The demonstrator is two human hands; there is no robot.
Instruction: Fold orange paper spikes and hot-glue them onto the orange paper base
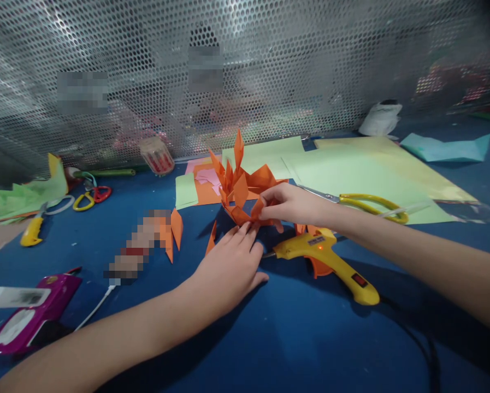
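An orange folded-paper flower (pixel 240 197) with pointed upright petals stands on the blue table. My right hand (pixel 291 204) pinches a folded petal on its near side, thumb and index finger closed on the paper. Palm down, my left hand (pixel 230 265) reaches to the flower's near edge; its fingers are stretched out and its thumb is spread away. The fingertips of both hands meet there and partly hide the paper. Just right of my left hand lies a yellow hot glue gun (pixel 329 256) with a small orange light, on its orange stand (pixel 322 267).
Loose orange folded pieces (pixel 177 229) lie to the left, beside a pixelated object on a white cable. Yellow-handled scissors (pixel 363 203) rest on light green paper sheets (pixel 343 169). A yellow cutter (pixel 34 229), small scissors (pixel 91 197) and a purple item (pixel 52 289) are at left. Perforated metal mesh (pixel 245 71) rises behind.
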